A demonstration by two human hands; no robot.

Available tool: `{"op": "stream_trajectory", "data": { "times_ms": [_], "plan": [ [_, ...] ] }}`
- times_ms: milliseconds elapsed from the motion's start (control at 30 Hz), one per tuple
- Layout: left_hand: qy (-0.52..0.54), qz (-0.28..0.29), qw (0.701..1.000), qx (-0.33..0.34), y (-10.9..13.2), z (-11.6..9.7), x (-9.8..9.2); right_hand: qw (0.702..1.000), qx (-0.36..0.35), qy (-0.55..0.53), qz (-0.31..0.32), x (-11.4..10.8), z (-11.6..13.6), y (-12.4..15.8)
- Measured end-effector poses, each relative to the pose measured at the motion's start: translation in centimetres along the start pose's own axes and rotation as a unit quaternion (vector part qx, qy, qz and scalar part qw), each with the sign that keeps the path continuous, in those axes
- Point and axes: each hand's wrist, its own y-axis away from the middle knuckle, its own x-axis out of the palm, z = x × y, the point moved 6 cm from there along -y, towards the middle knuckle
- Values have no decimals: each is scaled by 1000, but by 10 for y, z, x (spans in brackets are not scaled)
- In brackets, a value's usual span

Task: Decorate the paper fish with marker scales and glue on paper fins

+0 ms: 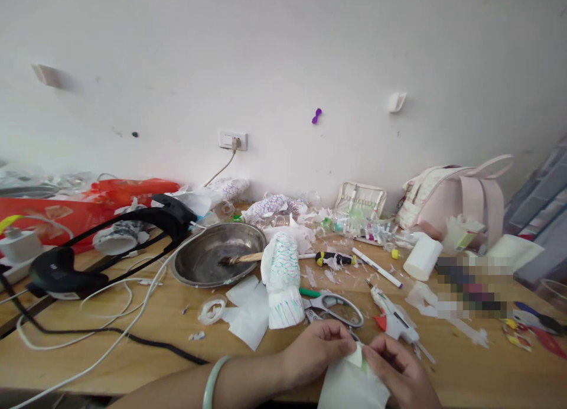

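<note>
My left hand [319,349], with a pale green bangle [214,383] on its wrist, pinches the top edge of a white paper sheet [352,388] at the table's front edge. On the sheet's other side my right hand [396,367] grips the same top edge. Between the fingertips a small pale yellow-green piece [355,357] shows. Just beyond my left hand lie grey-handled scissors [339,308]. A white fish-shaped paper figure [283,279] with green scale marks lies behind and left of the hands. To the right rests a white glue gun [394,318].
A metal bowl [217,255] holding a brush stands left of centre. White cables [146,296] and a black headset [66,270] cover the left side. Further right are a marker [377,267], a paper roll [423,258] and a pink backpack [452,202]. Paper scraps [250,314] lie around.
</note>
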Motion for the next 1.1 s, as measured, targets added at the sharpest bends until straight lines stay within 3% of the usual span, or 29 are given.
{"op": "stream_trajectory", "data": {
  "times_ms": [433, 533, 733, 867, 1100],
  "plan": [
    [16, 49, 998, 29, -3, 7, 1, 999, -26, 23, 31, -1, -9, -7],
    [35, 51, 998, 31, -4, 8, 1, 995, -74, 67, 21, -2, 0, -8],
    [135, 48, 990, -19, 1, 7, 6, 953, -245, 179, 27, -2, 29, -1],
    [174, 52, 981, -64, 7, 5, 11, 935, -297, 183, 71, 0, 36, 3],
    [140, 81, 980, -119, 11, 9, 11, 878, -381, 243, 161, 10, 63, 14]
  ]
}}
